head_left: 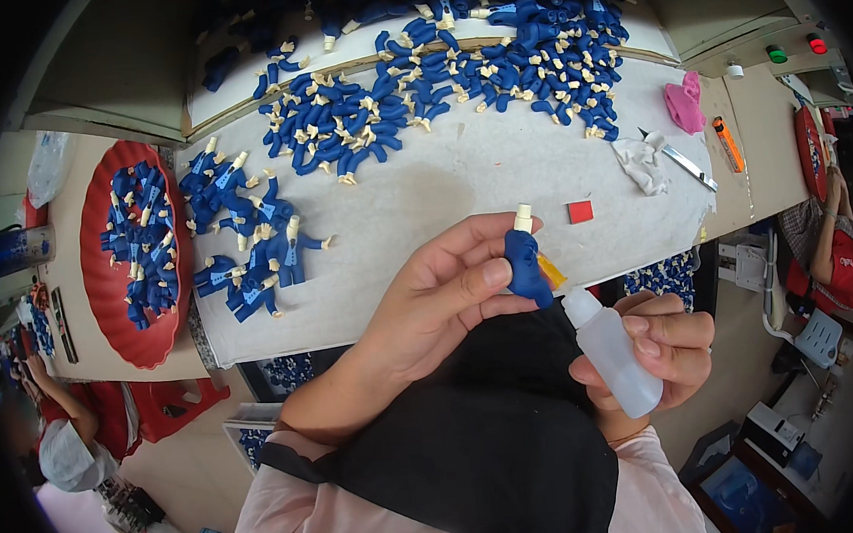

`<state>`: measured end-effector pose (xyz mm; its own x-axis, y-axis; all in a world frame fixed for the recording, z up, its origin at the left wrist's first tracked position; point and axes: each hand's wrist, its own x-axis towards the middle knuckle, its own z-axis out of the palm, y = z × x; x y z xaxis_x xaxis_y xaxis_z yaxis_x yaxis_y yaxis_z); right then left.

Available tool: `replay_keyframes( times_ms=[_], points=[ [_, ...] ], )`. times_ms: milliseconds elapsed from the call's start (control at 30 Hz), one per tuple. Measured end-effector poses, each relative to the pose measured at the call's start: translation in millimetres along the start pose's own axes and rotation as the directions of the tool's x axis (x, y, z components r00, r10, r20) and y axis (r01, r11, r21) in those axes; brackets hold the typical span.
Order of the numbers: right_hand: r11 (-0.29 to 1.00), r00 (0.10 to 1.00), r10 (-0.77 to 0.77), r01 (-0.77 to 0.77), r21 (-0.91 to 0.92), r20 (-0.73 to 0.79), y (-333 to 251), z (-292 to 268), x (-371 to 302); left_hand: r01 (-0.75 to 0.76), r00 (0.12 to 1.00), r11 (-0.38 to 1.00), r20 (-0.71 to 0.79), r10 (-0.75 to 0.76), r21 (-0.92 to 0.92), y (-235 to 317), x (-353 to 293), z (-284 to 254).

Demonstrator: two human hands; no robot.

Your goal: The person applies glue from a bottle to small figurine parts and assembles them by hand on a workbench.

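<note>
Over the table's near edge, my left hand (447,290) grips a small blue doll body (524,265) between thumb and fingers, its cream neck peg pointing up. My right hand (675,344) is wrapped round a translucent white squeeze bottle (615,353), tilted with its top toward the doll body. Between the two, a small yellow-orange piece (551,271) shows beside the doll body; whether it touches the bottle I cannot tell. Just beyond my hands lies a little red block (579,211) on the white table covering (377,260).
Blue arms with cream hands (359,119) lie heaped at the back. Several assembled blue doll bodies (264,242) lie at left, beside a red fluted tray (107,315) holding more. A pink cloth (684,104), white rag (643,163), metal-bladed knife (689,167) and orange cutter (729,143) lie at right. Other people sit on both sides.
</note>
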<state>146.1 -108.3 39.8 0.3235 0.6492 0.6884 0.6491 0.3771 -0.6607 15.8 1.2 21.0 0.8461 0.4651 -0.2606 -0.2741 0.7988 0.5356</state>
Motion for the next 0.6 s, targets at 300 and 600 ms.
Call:
replay_keyframes(
  times_ms=[300, 600],
  points=[
    [1.000, 1.000, 0.022, -0.022, -0.013, -0.015, -0.1, 1.2, -2.1, 0.004, 1.000, 1.000, -0.001, -0.004, -0.001, -1.9, 1.4, -0.7],
    [0.999, 0.999, 0.022, -0.024, -0.032, -0.038, 0.0, 3.8, -1.9, 0.009, 1.000, 1.000, 0.002, -0.009, -0.003, 0.3, 1.5, -0.8]
  ],
)
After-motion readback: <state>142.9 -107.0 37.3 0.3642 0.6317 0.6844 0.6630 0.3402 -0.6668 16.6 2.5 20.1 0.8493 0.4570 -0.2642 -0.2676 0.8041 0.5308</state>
